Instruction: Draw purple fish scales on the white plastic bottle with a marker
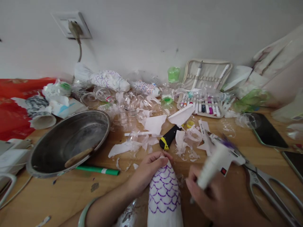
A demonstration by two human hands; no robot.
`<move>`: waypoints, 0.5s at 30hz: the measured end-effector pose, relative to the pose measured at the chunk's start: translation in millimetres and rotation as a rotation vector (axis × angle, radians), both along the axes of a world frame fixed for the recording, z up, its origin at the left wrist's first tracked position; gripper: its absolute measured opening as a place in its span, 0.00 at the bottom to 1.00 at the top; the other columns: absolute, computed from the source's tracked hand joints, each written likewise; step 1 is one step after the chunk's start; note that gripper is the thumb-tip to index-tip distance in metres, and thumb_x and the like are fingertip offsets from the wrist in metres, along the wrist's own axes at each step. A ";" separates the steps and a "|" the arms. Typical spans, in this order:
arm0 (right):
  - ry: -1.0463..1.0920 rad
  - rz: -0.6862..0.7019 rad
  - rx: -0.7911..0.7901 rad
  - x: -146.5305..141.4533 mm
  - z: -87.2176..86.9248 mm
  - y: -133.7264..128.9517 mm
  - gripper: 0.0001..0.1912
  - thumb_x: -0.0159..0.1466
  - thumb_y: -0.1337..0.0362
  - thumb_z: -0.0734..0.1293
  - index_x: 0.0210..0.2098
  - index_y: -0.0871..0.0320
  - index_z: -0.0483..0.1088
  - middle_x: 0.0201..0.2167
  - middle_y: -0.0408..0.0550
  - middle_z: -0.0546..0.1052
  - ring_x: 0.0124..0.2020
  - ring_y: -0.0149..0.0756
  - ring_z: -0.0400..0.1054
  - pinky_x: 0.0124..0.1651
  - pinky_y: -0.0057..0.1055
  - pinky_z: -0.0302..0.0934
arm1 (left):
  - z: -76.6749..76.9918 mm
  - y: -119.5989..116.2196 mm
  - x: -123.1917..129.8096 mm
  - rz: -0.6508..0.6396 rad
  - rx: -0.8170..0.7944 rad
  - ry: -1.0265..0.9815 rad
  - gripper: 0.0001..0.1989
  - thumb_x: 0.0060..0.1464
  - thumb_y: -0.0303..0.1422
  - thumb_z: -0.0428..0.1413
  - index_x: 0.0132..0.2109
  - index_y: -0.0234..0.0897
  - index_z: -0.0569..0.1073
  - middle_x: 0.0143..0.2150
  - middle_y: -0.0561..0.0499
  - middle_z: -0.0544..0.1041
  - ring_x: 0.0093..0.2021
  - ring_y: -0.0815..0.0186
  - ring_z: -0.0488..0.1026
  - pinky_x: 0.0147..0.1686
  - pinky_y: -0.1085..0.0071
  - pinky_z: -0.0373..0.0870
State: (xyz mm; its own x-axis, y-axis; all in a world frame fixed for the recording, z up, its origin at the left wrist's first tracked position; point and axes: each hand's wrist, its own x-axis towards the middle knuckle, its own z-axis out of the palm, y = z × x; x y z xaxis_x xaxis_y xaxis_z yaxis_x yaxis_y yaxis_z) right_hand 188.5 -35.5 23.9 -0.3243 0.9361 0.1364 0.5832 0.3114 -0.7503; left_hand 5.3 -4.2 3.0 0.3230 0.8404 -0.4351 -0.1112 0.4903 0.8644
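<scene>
My left hand (151, 167) is closed round the far, narrow end of a white fish-shaped model (164, 192). Rows of purple scale outlines cover its upper part, while the near end is plain white and cut off by the frame's bottom edge. To its right, my right hand (208, 195) is closed on a thick white marker (209, 165), apart from the fish. Motion blurs that marker; purple shows at its far end. Behind it lies a white device (228, 162) with a small red switch, partly hidden. A black and yellow handle (169, 137) lies beyond my left hand.
Left stands a metal basin (101, 138) holding a wooden handle, beside a green tube (99, 170). Scissors (258, 181) and a phone (270, 130) lie right. Two scale-patterned fish (110, 80) (145, 88), paper scraps (155, 123) and an open marker case (208, 75) fill the back.
</scene>
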 end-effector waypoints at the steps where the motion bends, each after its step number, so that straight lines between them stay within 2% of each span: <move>1: -0.140 -0.022 0.027 2.9 2.3 3.3 0.22 0.64 0.58 0.61 0.15 0.57 0.63 0.09 0.39 0.66 0.10 0.27 0.60 0.12 0.23 0.44 | 1.4 0.9 -0.5 -0.005 0.021 0.015 0.10 0.45 0.38 0.55 0.27 0.35 0.71 0.34 0.52 0.72 0.29 0.69 0.64 0.30 0.72 0.59; 4: -0.583 -0.041 0.100 5.6 1.8 9.5 0.23 0.61 0.61 0.63 0.10 0.57 0.64 0.05 0.45 0.68 0.06 0.32 0.61 0.13 0.25 0.32 | 4.7 4.6 -3.8 -0.033 0.086 0.061 0.10 0.46 0.38 0.54 0.28 0.35 0.72 0.33 0.51 0.72 0.29 0.68 0.65 0.31 0.71 0.60; 6: -0.713 -0.007 0.134 1.6 -3.1 9.2 0.21 0.59 0.63 0.64 0.11 0.58 0.68 0.07 0.49 0.72 0.07 0.36 0.65 0.14 0.25 0.30 | 5.3 7.7 -7.0 -0.054 0.150 0.110 0.10 0.47 0.38 0.53 0.29 0.35 0.73 0.31 0.52 0.72 0.29 0.67 0.65 0.31 0.71 0.60; 9: -0.693 -0.007 0.186 -0.7 -8.4 7.3 0.18 0.59 0.59 0.66 0.15 0.58 0.72 0.10 0.49 0.74 0.08 0.36 0.67 0.14 0.25 0.33 | 4.6 12.6 -11.7 -0.087 0.267 0.212 0.11 0.49 0.38 0.53 0.28 0.36 0.73 0.30 0.52 0.72 0.30 0.66 0.65 0.33 0.71 0.60; 11: -0.607 -0.071 0.189 13.3 -6.6 12.5 0.19 0.56 0.55 0.69 0.14 0.57 0.71 0.09 0.47 0.71 0.08 0.33 0.64 0.13 0.25 0.34 | 4.5 15.4 -14.4 -0.111 0.354 0.285 0.11 0.50 0.38 0.53 0.26 0.36 0.71 0.30 0.52 0.73 0.32 0.65 0.66 0.35 0.70 0.61; 13: -0.434 -0.171 0.092 46.3 0.5 28.3 0.20 0.54 0.53 0.71 0.11 0.55 0.69 0.07 0.42 0.67 0.08 0.28 0.59 0.14 0.24 0.34 | 5.3 18.0 -17.2 -0.140 0.441 0.351 0.13 0.51 0.38 0.53 0.23 0.37 0.69 0.31 0.50 0.74 0.35 0.63 0.67 0.38 0.69 0.61; 15: -0.362 -0.300 0.118 95.5 11.1 54.4 0.22 0.54 0.54 0.71 0.09 0.57 0.68 0.05 0.41 0.63 0.06 0.23 0.50 0.15 0.26 0.33 | 6.6 20.0 -20.2 -0.168 0.519 0.410 0.14 0.52 0.37 0.52 0.22 0.37 0.68 0.34 0.49 0.74 0.37 0.62 0.68 0.40 0.68 0.61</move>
